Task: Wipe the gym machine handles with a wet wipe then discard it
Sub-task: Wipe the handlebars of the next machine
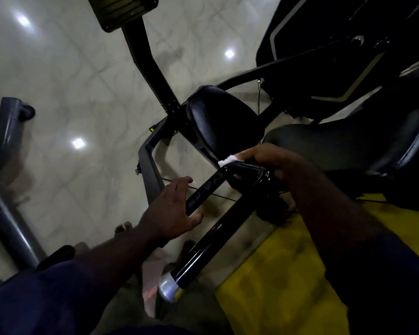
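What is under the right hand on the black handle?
A white wet wipe sticks out from under the fingers of the right hand, at the bend of the black handle. Most of the wipe and the handle below the palm are covered.

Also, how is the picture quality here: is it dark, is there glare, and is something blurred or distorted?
Head view: dim, with the black handle and right hand hard to separate; lamp glare makes bright spots on the glossy floor; the wet wipe is overexposed white; edges look soft, and the wide lens bends the grey frame at left.
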A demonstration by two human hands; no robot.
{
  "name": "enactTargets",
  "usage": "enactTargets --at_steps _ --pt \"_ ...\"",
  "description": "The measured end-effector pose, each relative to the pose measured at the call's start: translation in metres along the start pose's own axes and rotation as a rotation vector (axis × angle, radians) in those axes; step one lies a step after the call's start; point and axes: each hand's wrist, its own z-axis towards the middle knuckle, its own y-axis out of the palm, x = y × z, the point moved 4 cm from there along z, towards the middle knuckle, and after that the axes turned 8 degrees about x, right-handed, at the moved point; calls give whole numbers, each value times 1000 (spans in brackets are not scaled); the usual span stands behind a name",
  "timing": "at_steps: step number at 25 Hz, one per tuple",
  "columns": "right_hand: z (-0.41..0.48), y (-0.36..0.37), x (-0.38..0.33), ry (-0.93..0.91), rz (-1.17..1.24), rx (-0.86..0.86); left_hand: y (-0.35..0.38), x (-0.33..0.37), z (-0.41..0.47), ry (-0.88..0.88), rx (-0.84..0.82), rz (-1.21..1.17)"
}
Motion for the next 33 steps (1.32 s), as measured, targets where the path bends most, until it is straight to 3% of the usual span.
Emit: enactTargets --at_steps 9,11,13,15,20,27,29,31,32,33 --pt "-39 -11 59 87 850 -276 -1 2 1 12 -19 0" --pt "-30 6 58 57 907 -252 -1 2 1 34 -1 13" --pt "-20 7 61 -18 916 -82 0 2 0 46 5 16" --pt "-29 3 68 19 942 -50 0 3 0 61 -16 23" --pt "-93 -17 59 -175 689 125 -2 3 1 65 -71 12" --pt "-113 -4 40 -358 403 404 1 0 4 58 -130 -64" --pt "-138 -8 37 -518 -54 649 1 0 4 66 -149 -89" --pt "-154 13 28 -744 -744 947 0 -2 6 86 -180 -117" --pt "-151 31 23 -791 -953 982 -2 -4 9 103 -196 -134" --pt "-142 42 18 -709 -932 961 -4 -4 11 109 -221 -152"
